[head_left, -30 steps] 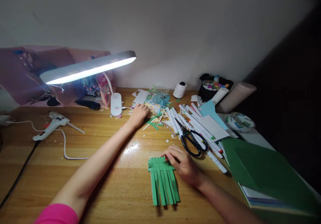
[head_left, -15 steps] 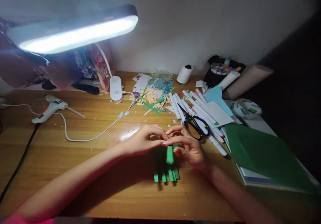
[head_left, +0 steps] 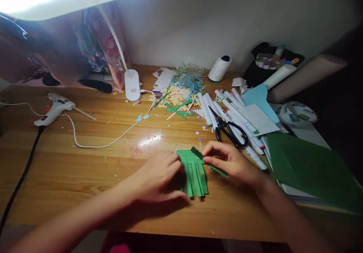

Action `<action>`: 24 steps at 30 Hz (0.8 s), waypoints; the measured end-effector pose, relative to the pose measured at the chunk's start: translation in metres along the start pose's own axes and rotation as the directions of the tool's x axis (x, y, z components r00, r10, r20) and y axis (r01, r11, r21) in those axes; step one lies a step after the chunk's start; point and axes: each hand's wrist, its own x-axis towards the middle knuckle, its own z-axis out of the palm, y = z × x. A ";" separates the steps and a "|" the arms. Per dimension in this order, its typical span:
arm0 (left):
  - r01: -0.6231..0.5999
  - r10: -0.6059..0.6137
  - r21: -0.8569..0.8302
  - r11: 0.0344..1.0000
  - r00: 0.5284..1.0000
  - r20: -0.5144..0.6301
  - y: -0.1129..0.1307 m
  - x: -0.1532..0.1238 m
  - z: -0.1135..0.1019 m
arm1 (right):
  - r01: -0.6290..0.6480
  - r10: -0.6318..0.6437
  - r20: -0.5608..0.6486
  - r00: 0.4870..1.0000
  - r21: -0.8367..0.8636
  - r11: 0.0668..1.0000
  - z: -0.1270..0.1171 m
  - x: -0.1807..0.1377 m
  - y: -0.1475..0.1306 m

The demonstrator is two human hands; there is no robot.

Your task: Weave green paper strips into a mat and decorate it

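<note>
While the right hand (head_left: 234, 162) pinches a loose green strip (head_left: 219, 171) between thumb and fingers, the slit green paper (head_left: 195, 173) lies on the tabletop (head_left: 85, 169) between both hands, toward 5:30 in the view. Left hand (head_left: 160, 173) curls at its 9 o'clock edge; can't tell whether that grip is closed on the paper or just resting. To do this well, I'd say: pin the paper lightly with the left, hold the strip near its end, keep it straight, don't crease or tear the narrow tails pointing to 6 o'clock. Outward from the paper: black-handled scissors (head_left: 224, 128) between 1 and 2 o'clock, partly over white markers (head_left: 204, 109); scrap pile (head_left: 181, 94) at 12; glue gun (head_left: 53, 111) at 10. Writing: tape roll (head_left: 296, 114) at 2 o'clock carries printing, one word maybe "deli", unsure. Lamp base (head_left: 132, 86) at 11 has reddish marks, too small to read. Markers: nothing legible.
</note>
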 end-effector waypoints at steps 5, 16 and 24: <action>-0.243 0.251 0.282 0.928 0.968 0.006 0.011 -0.007 0.013 | -0.127 0.148 0.126 0.981 -0.157 0.979 0.014 0.000 0.006; -0.139 0.161 0.299 0.944 0.986 -0.049 0.031 -0.017 0.015 | 0.129 -0.043 0.228 0.973 -0.376 0.918 0.020 -0.003 -0.001; -0.035 0.105 0.408 0.912 0.983 -0.152 0.045 -0.021 0.027 | 0.195 -0.068 0.303 0.951 -0.412 0.890 0.020 -0.001 0.002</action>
